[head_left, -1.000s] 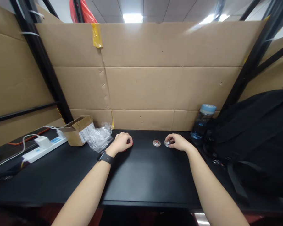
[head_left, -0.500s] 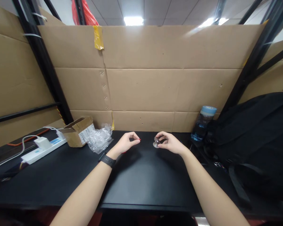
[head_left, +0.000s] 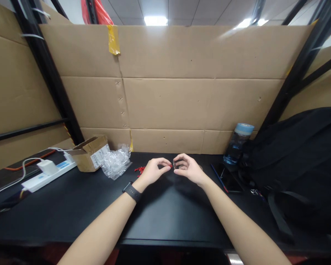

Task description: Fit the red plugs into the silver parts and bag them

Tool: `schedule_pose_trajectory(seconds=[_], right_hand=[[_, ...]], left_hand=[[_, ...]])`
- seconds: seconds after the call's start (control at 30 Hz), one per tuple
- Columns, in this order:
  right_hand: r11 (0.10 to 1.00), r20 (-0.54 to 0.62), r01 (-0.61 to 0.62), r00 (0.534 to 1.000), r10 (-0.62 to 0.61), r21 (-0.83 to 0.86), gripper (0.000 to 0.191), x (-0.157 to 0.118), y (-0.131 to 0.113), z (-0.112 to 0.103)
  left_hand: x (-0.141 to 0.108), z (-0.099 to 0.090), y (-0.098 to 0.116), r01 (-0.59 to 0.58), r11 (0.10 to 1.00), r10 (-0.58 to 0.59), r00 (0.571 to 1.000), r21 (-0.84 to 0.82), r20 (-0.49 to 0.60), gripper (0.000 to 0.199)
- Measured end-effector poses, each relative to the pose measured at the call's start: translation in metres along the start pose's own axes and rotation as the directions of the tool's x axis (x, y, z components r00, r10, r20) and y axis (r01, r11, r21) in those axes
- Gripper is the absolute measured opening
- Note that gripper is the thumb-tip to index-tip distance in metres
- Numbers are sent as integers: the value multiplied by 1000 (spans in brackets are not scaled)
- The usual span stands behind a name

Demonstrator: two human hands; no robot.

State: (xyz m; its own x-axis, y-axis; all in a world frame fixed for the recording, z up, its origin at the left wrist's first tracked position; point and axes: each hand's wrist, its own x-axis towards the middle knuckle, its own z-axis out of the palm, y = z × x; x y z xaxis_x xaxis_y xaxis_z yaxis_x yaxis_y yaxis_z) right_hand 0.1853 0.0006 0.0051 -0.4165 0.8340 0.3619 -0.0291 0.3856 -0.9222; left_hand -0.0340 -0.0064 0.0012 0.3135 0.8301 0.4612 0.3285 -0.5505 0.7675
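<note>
My left hand (head_left: 155, 170), with a dark watch on its wrist, pinches a small red piece (head_left: 170, 166) between thumb and forefinger. Close to it on the right, my right hand (head_left: 189, 169) grips a small shiny round object (head_left: 174, 164), held on edge between thumb and fingers. The two hands nearly meet above the black table. Several small red pieces (head_left: 140, 169) lie on the table behind my left wrist. Part of a round item shows behind my right hand, mostly hidden.
An open cardboard box (head_left: 89, 152), crumpled clear plastic (head_left: 116, 162) and a white power strip (head_left: 49, 176) are at the left. At the right are a blue-lidded bottle (head_left: 236, 145), a phone (head_left: 229, 178), a red-and-blue pen (head_left: 219, 178) and a black bag (head_left: 298, 165).
Both hands have come together, the left moving right and the right moving left. The shiny object has moved left, off the round item. The loose red pieces, phone and pen have come into clearer view.
</note>
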Motion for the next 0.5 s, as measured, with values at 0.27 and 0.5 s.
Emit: schedule_pose_trajectory(seconds=[0.27, 0.5], right_hand=[[1000, -27, 20, 999, -20, -5, 45, 0, 3, 6], [1000, -43, 17, 999, -17, -8, 45, 0, 5, 11]], left_hand=[[-1, 5, 7, -128, 906, 157, 987, 403, -40, 12], [-3, 11, 6, -112, 871, 164, 984, 479, -67, 9]])
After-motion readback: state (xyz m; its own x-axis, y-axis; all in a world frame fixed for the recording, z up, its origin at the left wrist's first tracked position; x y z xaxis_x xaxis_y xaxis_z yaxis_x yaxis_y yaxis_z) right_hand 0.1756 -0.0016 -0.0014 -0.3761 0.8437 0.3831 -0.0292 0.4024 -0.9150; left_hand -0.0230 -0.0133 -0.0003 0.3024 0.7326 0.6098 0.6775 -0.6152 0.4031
